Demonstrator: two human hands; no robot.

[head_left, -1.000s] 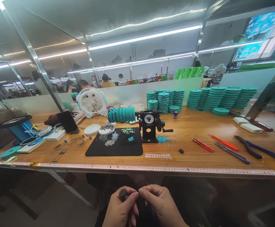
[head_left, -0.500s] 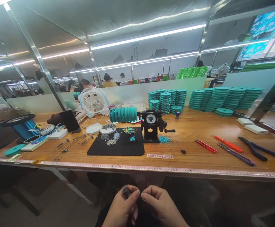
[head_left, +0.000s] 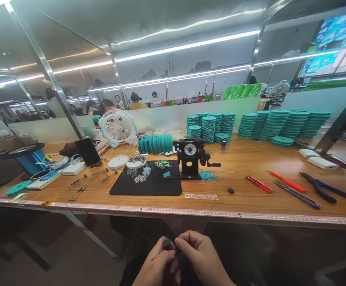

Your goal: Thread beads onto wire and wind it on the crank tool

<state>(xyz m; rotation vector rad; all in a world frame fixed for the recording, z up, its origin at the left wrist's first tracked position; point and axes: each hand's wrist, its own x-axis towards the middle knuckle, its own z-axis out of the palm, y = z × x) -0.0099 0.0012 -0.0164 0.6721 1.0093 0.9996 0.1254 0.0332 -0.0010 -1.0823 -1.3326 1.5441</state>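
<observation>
Below the table's front edge, my left hand [head_left: 156,264] is closed in a pinch, thumb against index finger. A small dark grey piece [head_left: 167,243] shows at its index finger; whether it is worn or held, I cannot tell. Close beside it, my right hand [head_left: 204,258] also pinches, its fingertips almost meeting the left ones. Whatever lies between the fingertips is too small to make out. On the table ahead stands a black hand-cranked winder [head_left: 190,163] with a dial, teal spools [head_left: 155,143] on its shaft. A black mat [head_left: 146,188] beside it bears piles of small beads and metal parts.
Stacks of teal spools [head_left: 277,123] stand at the back right. A red pen-like tool [head_left: 258,184], an orange-handled tool [head_left: 286,180], tweezers [head_left: 296,194] and pliers [head_left: 318,188] lie on the right. A fan [head_left: 118,129], a phone [head_left: 88,152] and a blue line reel [head_left: 31,163] are left.
My left hand has shifted slightly right and turned, bringing the dark piece nearer the right fingertips. My right hand has moved slightly up and left.
</observation>
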